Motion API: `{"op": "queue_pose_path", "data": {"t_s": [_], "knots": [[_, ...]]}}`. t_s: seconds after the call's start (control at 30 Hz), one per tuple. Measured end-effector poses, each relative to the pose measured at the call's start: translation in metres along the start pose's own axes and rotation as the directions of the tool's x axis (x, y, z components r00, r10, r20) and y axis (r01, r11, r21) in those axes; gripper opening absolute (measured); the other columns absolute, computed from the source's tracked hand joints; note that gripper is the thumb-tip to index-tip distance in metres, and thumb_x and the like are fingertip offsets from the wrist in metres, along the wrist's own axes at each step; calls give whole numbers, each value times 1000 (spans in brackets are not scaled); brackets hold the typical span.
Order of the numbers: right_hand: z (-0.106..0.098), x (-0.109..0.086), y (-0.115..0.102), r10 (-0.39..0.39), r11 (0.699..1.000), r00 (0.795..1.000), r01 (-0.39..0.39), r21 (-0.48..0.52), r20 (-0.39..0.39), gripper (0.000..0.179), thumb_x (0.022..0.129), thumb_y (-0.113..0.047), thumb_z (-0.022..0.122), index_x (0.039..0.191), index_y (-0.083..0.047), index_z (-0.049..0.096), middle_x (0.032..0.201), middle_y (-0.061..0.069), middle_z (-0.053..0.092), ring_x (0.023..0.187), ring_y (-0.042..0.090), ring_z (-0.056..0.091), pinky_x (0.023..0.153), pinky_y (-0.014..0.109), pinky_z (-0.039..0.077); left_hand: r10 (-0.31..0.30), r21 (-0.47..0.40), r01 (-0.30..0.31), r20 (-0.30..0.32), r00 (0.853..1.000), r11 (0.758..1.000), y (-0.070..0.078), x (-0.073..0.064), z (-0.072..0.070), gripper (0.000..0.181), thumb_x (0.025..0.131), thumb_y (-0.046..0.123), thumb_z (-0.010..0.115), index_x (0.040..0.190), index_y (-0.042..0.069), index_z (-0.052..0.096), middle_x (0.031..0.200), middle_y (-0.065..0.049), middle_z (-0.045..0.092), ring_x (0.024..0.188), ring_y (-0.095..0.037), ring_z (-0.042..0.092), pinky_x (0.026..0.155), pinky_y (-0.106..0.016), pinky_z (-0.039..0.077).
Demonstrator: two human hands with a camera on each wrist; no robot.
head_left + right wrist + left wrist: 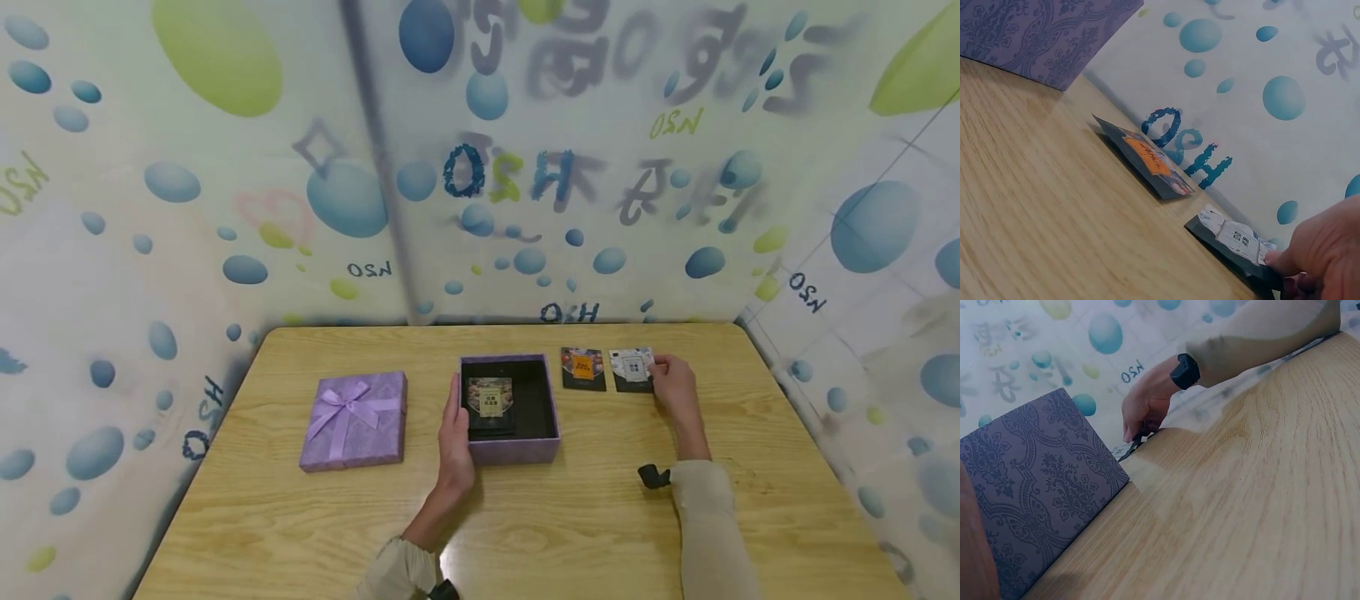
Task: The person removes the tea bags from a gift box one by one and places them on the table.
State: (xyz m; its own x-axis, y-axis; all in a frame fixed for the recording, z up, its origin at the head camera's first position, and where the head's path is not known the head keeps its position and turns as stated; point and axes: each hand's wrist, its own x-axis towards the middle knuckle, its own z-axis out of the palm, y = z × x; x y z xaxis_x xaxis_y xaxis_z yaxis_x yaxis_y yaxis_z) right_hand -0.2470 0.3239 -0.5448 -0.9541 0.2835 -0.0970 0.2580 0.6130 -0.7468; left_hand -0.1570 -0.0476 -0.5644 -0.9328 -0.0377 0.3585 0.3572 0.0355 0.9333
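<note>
An open purple patterned gift box (pixel 514 452) with a black inside stands mid-table. My left hand (pixel 453 442) rests along its left wall with straight fingers, the thumb at the rim. Inside the box, on its left side, lies a dark packet with a pale gold label (pixel 491 402). At the right, my right hand (pixel 677 387) pinches the right edge of a black-and-white packet (pixel 1238 240), thumb on top. Just left of that packet lies another with an orange label (pixel 582 368). The right fingertips under the packet are partly hidden.
A purple box lid (pixel 367 442) with a ribbon bow lies left of the box. The wooden table (pixel 570 533) ends at a patterned wall covering (pixel 480 275) behind. Dark wrist devices (pixel 654 477) sit at both sleeves.
</note>
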Motion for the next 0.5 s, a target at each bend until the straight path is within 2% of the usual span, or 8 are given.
{"op": "queue_pose_path", "data": {"t_s": [0.2, 0.5], "knots": [[0, -2, -3, 28, 1000, 1000, -28, -10, -2, 44, 112, -15, 43, 144, 14, 50, 130, 33, 58, 112, 38, 56, 87, 46, 49, -11, -6, 11, 0, 1000, 1000, 1, -1, 0, 55, 114, 18, 23, 167, 4, 16, 174, -10, 16, 160, -31, 11, 120, -15, 13], [2, 0, 0, 23, 999, 1000, -23, -25, -10, 45, 112, -17, 41, 145, 13, 48, 139, 37, 54, 125, 46, 54, 100, 57, 48, -8, 11, 8, 2, 1000, 1000, 0, 1, -1, 55, 114, 17, 23, 167, 3, 16, 174, -11, 16, 159, -31, 11, 121, -15, 12]]}}
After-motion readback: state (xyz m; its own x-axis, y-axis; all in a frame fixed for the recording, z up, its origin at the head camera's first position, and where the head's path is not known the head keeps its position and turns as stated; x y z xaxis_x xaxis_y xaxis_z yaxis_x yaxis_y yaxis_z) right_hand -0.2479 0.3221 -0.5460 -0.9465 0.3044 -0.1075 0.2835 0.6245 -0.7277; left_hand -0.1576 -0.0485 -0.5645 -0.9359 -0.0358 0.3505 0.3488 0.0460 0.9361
